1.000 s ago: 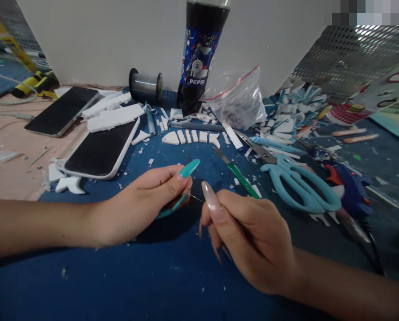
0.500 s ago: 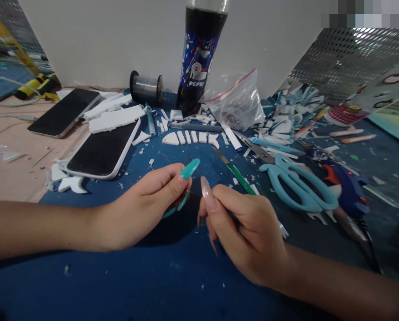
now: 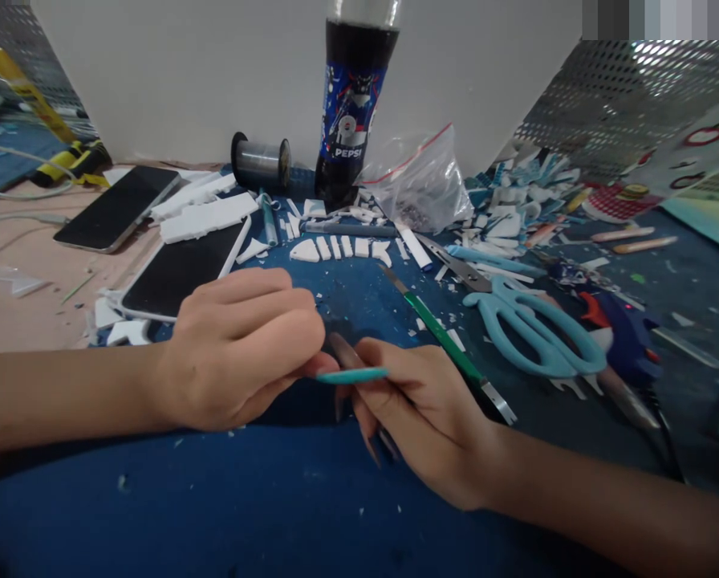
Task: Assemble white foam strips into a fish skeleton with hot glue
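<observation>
My left hand (image 3: 245, 349) is closed, its back turned up. Its thumb points right, and the long teal nail crosses close in front of my right fingertips. Anything inside those curled fingers is hidden. Opposite it, my right hand (image 3: 425, 409) is pinched, thumb against fingers, with long pale nails pointing left. What it grips is too small or too covered to make out. Just beyond both hands lies a row of white cut pieces (image 3: 341, 248), the leftmost pointed and the rightmost tail-shaped. A green-handled craft knife (image 3: 440, 329) rests slantwise beyond my right hand.
Light-blue scissors (image 3: 534, 329) and a blue glue gun (image 3: 633, 345) lie at right. Behind are a Pepsi bottle (image 3: 353, 112), a clear zip bag (image 3: 423, 189) and a spool of clear line (image 3: 260, 163). Two phones (image 3: 119, 207) lie at left; white and blue scraps (image 3: 516, 201) are heaped behind.
My left hand has rolled over from thumb-up to back-up, its thumb swinging down towards my right fingertips. My right hand keeps its pinch and has shifted slightly left.
</observation>
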Available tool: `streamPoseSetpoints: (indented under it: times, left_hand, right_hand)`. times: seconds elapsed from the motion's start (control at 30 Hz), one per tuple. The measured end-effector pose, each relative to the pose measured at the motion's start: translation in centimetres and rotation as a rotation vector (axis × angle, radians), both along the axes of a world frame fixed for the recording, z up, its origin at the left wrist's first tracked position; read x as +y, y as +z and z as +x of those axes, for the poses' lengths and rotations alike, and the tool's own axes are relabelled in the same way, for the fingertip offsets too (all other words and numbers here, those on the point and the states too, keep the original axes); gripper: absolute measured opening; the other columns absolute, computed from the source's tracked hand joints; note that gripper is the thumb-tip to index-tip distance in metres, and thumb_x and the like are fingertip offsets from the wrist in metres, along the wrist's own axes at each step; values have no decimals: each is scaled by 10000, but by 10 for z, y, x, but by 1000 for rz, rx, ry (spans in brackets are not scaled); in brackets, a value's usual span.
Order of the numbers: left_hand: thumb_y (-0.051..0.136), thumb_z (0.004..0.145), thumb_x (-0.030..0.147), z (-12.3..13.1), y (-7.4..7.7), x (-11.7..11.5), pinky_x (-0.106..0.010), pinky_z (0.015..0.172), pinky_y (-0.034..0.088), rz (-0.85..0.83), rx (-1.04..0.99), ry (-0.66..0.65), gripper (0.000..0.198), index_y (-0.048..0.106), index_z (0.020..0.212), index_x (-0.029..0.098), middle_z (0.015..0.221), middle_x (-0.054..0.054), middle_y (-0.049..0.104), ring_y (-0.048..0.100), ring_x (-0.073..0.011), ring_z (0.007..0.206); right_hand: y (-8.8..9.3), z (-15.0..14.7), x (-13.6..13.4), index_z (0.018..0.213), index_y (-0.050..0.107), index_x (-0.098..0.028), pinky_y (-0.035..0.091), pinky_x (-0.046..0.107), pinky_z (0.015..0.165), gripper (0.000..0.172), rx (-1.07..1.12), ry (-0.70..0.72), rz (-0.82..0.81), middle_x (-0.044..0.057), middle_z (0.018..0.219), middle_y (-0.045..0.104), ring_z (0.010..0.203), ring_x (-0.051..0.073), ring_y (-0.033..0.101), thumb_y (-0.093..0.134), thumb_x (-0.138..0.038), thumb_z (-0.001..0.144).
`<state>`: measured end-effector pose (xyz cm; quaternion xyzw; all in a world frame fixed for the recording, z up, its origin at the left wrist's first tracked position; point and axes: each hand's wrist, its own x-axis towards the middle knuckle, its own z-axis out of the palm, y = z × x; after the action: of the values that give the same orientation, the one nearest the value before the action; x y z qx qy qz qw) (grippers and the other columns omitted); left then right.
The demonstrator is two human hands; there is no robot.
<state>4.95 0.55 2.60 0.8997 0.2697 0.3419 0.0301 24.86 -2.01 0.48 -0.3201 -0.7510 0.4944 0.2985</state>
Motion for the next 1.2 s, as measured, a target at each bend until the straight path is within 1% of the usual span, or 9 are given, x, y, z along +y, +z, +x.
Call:
streamPoseSetpoints:
  times: [0.13, 0.3, 0.4, 0.6, 0.77, 0.87, 0.97, 1.1, 1.2]
  left_hand:
    - [398, 939, 249, -3, 0, 3, -287, 511, 367, 73, -74, -31, 239, 462, 709, 229, 570, -9, 506, 443, -137, 526]
    - [368, 963, 279, -1, -4, 0, -271, 522, 373, -43, -104, -44, 249, 439, 729, 235, 583, 7, 489, 449, -130, 526]
    - [368, 968, 310, 2, -8, -1, -279, 503, 347, -40, -137, -39, 262, 420, 723, 230, 565, 7, 487, 448, -130, 508]
    - [315, 984, 305, 6, -16, -2, -278, 506, 359, -7, -119, -29, 313, 424, 704, 220, 563, -3, 499, 446, -123, 516]
    - [339, 974, 236, 4, -18, 5, -247, 517, 391, 165, -173, -91, 268, 444, 731, 194, 590, 8, 486, 465, -114, 540]
    - [331, 960, 250, 2, -15, 11, -285, 526, 398, 300, 108, 132, 281, 487, 739, 173, 604, -23, 534, 497, -154, 559]
    - [400, 913, 222, 3, -13, 13, -304, 515, 374, 274, 521, 335, 258, 521, 690, 175, 564, -29, 568, 546, -195, 562]
    - [414, 916, 303, 5, -15, 13, -317, 504, 368, 108, 721, 363, 309, 531, 654, 190, 541, -21, 592, 591, -229, 550]
    - [471, 882, 229, 6, -15, 13, -324, 520, 392, 44, 774, 325, 216, 543, 683, 189, 585, -18, 618, 617, -238, 584]
  right_hand:
    - [1, -1, 0, 717, 447, -183, 400, 167, 393, 319, 40, -31, -121, -53, 497, 466, 395, 61, 488, 344, -289, 1000]
    - [4, 0, 1, 909, 488, -149, 468, 177, 451, 313, 188, -34, -174, -57, 580, 470, 436, 56, 437, 351, -415, 1002]
    - [6, -1, 1, 866, 499, -154, 515, 206, 539, 314, 206, -6, -134, -48, 618, 451, 494, 66, 460, 349, -394, 1003]
    - [9, -6, -3, 697, 510, -167, 446, 187, 538, 301, 91, -43, 0, -9, 685, 564, 588, 67, 545, 437, -238, 981]
    - [7, -6, -1, 681, 558, -162, 441, 187, 580, 301, 96, -154, 119, -24, 640, 561, 598, 67, 548, 475, -200, 968]
    - [5, -6, 1, 687, 566, -167, 434, 169, 566, 302, 132, -263, 99, -30, 634, 578, 578, 53, 545, 468, -199, 971]
    - [4, -6, 1, 690, 569, -172, 444, 160, 573, 313, 156, -348, 62, -30, 637, 587, 570, 47, 552, 455, -214, 979]
    - [4, -6, 0, 675, 573, -177, 452, 172, 567, 324, 155, -346, 36, -29, 619, 587, 557, 54, 556, 462, -222, 977]
    - [4, -6, 1, 668, 578, -178, 456, 181, 542, 327, 165, -341, -11, -22, 612, 593, 546, 64, 561, 468, -229, 971]
